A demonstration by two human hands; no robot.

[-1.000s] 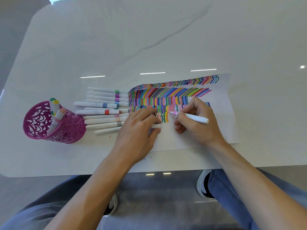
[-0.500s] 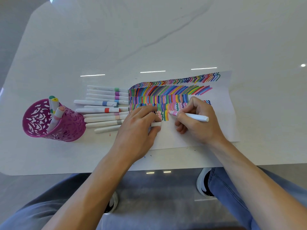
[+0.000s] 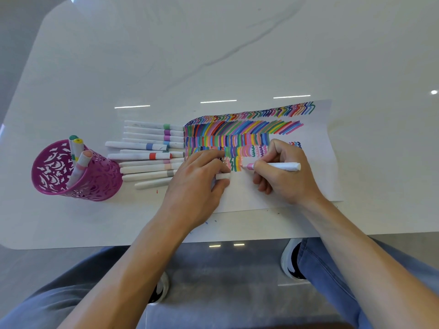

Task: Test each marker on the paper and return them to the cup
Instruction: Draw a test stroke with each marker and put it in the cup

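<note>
My right hand (image 3: 282,176) grips a white marker with a pink band (image 3: 280,166), its tip touching the paper (image 3: 316,162) beside rows of coloured strokes. My left hand (image 3: 197,184) rests on the paper's left part and holds a white cap (image 3: 222,176) between thumb and fingers. Several white markers (image 3: 147,157) lie in a row left of the paper. A purple perforated cup (image 3: 71,172) at the left holds three markers (image 3: 78,157).
The white marble table (image 3: 213,55) stretches far behind the paper. Its front edge runs just below my forearms. My knees and shoes show under the table edge.
The marker tip has shifted slightly downward on the paper, drawing a pale pink stroke. My left hand has stayed in place on the paper.
</note>
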